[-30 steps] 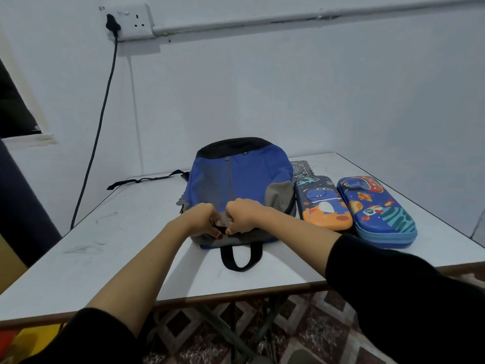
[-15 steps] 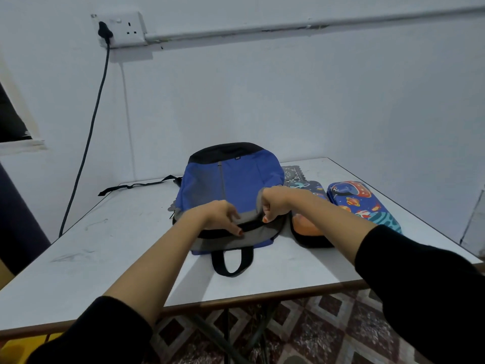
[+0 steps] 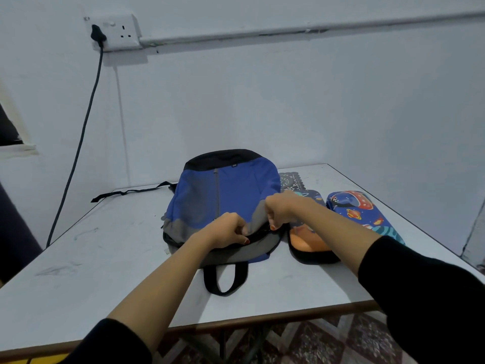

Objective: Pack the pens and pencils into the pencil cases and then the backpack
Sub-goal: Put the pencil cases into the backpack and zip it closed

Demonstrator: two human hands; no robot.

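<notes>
- Backpack lies flat on the table, with its zipper edge under both hands.
- Left hand grips the grey edge with curled fingers.
- Right hand pinches the fabric beside it.
- Orange case and blue case lie closed to the right.

A white counter with a brown front edge carries everything; faint grey scuffs mark its left part. A blue, grey and black backpack lies flat near the middle. Its black carry loop rests on the surface toward the near edge, and a black strap trails left along the far side. Just right of the backpack lies a dark pencil case with an orange near end. A blue pencil case printed with planets lies just beside it, further right. Behind them, a dark patterned flat piece lies partly hidden by the backpack.
</notes>
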